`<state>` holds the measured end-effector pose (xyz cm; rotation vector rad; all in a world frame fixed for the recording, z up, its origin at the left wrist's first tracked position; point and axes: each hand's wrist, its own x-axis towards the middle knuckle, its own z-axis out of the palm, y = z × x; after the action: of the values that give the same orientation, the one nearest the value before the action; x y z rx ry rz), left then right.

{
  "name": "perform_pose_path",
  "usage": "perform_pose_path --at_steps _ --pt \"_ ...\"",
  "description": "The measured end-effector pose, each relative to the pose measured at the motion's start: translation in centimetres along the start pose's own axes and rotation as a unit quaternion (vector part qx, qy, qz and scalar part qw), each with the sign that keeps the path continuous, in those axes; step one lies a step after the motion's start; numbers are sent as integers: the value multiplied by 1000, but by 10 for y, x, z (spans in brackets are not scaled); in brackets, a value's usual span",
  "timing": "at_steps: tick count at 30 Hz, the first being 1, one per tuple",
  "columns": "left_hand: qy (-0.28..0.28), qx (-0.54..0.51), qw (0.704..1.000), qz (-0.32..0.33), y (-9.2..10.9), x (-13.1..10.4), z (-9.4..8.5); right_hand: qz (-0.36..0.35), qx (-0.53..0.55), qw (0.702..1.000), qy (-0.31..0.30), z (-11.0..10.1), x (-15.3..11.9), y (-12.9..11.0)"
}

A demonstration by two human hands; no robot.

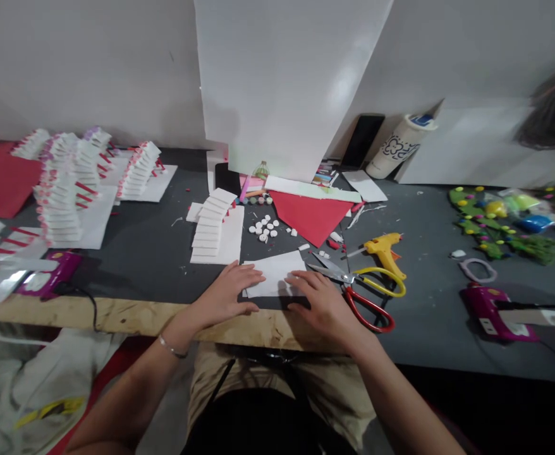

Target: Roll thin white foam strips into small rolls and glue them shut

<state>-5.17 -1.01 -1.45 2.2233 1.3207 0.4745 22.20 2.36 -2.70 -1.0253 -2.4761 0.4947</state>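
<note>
**Left hand and right hand frame white paper at table's front edge**

Both forearms cross the wooden front edge. The left hand, a bracelet at its wrist, is palm down, fingers slightly apart and pointing right, tips over the paper's left end. The right mirrors it over the other end, thumb toward the front edge. Neither grips anything; whether every fingertip touches cannot be told.

The white paper lies flat just inside the front edge, its middle uncovered. Scissors, blades parted, lie just beside the right hand, tips near the paper's right edge; a glue gun lies behind their handles. White discs and red paper occupy the space toward the back edge. A stepped model sits just off the paper's back left corner. Dark tabletop stretches from model to left power strip, and from scissors to right power strip.
</note>
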Motion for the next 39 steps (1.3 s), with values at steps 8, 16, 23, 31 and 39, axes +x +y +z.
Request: perform_pose_path --at_steps 8,16,23,31,39 --pt "41 221 967 118 7 2 15 -15 -157 987 -35 3 7 -15" --pt "144 54 988 17 7 11 5 -56 -171 983 26 -7 5 -6" --pt "144 114 981 -62 -14 66 -8 37 -70 988 135 -55 20 23" --pt "115 168 976 -72 -22 95 1 194 -55 968 148 -72 59 79" --pt "151 119 980 -58 -15 96 2 90 0 986 141 -43 68 28"
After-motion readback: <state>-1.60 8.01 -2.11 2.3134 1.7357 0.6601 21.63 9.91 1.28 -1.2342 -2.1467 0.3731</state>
